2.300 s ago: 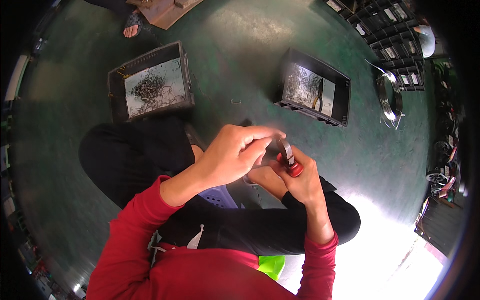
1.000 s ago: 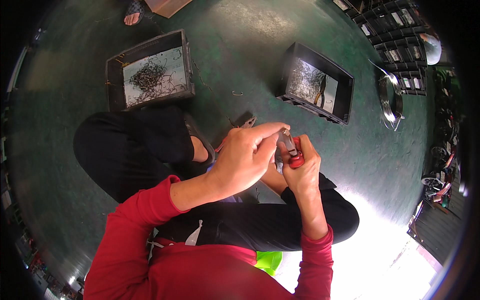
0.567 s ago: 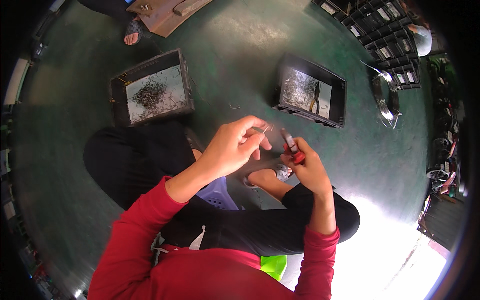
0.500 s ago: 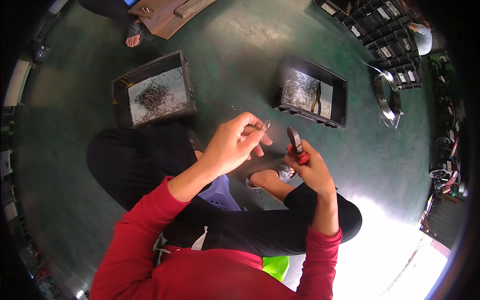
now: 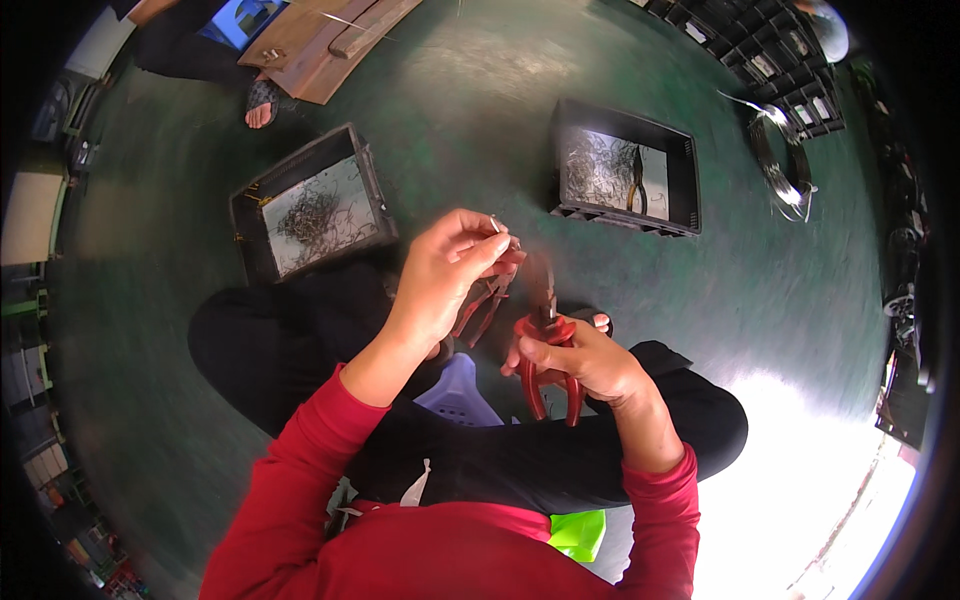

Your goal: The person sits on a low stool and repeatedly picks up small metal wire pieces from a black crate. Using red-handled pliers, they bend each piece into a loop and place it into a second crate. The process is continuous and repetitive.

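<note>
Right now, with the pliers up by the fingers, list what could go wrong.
1. The left hand pinches a small wire piece close to the pliers in the right hand; a slip might nip a fingertip.
2. The wire is thin and held only at the fingertips; it may drop onto the green floor, short of either tray.

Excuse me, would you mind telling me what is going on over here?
A person in a red top sits on a low stool over a green floor. The left hand pinches a small bent piece of wire at the fingertips, while the right hand grips red-handled pliers, their nose pointing up beside the wire. Two black trays of wire pieces sit on the floor ahead.
</note>
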`<state>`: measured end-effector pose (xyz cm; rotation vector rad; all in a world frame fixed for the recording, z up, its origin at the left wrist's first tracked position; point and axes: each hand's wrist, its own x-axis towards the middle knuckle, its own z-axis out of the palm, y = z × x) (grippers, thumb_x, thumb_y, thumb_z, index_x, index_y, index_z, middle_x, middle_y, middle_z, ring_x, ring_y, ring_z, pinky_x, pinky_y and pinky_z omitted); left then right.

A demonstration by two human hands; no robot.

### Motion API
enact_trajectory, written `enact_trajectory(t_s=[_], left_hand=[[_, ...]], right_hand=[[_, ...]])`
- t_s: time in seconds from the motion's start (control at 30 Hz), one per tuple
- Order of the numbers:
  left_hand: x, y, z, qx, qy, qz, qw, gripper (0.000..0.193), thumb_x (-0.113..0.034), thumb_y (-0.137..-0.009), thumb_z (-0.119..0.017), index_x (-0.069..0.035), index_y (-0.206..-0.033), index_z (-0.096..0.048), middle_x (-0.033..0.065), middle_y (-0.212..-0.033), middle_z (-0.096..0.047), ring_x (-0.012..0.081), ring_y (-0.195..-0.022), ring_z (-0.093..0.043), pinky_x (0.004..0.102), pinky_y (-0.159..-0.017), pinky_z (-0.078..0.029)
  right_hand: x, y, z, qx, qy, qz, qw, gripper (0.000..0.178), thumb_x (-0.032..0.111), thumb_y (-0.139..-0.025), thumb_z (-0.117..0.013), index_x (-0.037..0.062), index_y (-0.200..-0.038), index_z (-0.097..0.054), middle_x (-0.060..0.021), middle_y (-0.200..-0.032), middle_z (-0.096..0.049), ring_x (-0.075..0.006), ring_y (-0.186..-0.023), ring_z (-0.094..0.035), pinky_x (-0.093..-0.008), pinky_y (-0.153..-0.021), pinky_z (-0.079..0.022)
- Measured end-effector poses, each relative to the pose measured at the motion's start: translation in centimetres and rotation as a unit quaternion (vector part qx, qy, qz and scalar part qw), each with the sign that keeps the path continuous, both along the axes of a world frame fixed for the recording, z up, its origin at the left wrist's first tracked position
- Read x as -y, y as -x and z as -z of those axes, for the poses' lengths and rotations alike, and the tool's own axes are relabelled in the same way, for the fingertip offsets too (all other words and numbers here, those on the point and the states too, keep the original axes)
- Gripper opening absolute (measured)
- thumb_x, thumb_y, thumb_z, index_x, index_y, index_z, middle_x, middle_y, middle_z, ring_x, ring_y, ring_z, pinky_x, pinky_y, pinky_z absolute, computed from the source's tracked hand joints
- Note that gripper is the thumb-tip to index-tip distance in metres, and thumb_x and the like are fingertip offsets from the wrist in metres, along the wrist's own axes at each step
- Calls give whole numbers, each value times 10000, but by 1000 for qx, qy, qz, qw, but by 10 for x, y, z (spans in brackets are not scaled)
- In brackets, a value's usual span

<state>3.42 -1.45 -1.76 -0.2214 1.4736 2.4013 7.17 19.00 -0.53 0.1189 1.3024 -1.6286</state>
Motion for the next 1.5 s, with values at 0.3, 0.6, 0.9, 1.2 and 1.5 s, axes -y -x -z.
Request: enact_trajectory(t_s=[0.3,0.6,0.9,1.2,1.5], left_hand=[[-11,-5,3,-109,36,-54,992,42,-2,-907,-615,-18,-935,-589,123,-1009,-662,185,-933,-661,343,-842,-570],[-15,-9,8,-163,49,-81,982,66,46,-903,-596,-4,-945,-587,127,-1026,-659,194,-975,-655,357,-856,-573],[-19,-11,13,-215,45,-93,971,97,65,-894,-599,-17,-946,-599,132,-1048,-656,189,-994,-648,328,-880,-555],[-20,-12,17,-256,24,-84,963,125,72,-894,-594,1,-997,-594,142,-1093,-642,208,-1014,-646,313,-892,-541],[7,-1,-8,-72,127,148,978,321,-159,-1013,-480,22,-1262,-570,125,-969,-669,183,-874,-675,306,-800,-547]], right_hand=[[2,1,-1,27,31,-32,999,398,405,-939,-601,64,-1141,-568,-82,-1067,-649,-187,-998,-620,-370,-855,-504],[2,2,0,57,76,-31,995,402,390,-949,-588,65,-1177,-521,-107,-1096,-635,-219,-1024,-619,-409,-868,-507],[3,0,-2,69,78,-1,995,359,381,-947,-601,33,-1032,-630,-74,-967,-658,-139,-856,-617,-304,-721,-525],[2,-4,4,55,76,26,995,335,361,-933,-628,37,-1014,-616,-63,-954,-649,-130,-784,-620,-285,-671,-506],[5,0,-11,-204,-300,44,931,271,246,-890,-675,2,-922,-563,-59,-654,-580,-107,-603,-541,-285,-586,-445]])
